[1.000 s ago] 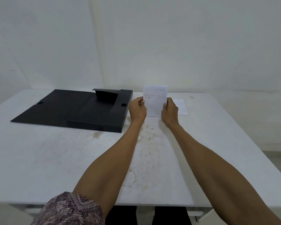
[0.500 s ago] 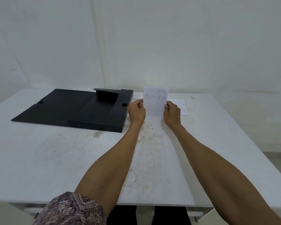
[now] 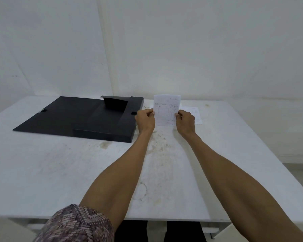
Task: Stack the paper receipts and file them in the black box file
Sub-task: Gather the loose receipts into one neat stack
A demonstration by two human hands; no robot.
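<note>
A small stack of white paper receipts (image 3: 166,110) stands upright on its lower edge on the table, printed side facing me. My left hand (image 3: 145,120) pinches its left edge and my right hand (image 3: 185,121) pinches its right edge. Another receipt (image 3: 196,114) lies flat on the table just behind my right hand, partly hidden. The black box file (image 3: 87,116) lies open to the left of my left hand, its lid spread flat and one flap standing up.
The white table (image 3: 59,172) is stained around the middle, below the receipts. White walls close in behind and to the left. The table's right edge runs diagonally at the right.
Both hands have kept hold of the upright receipts, shifting only slightly; the stack stays on its lower edge in about the same spot.
</note>
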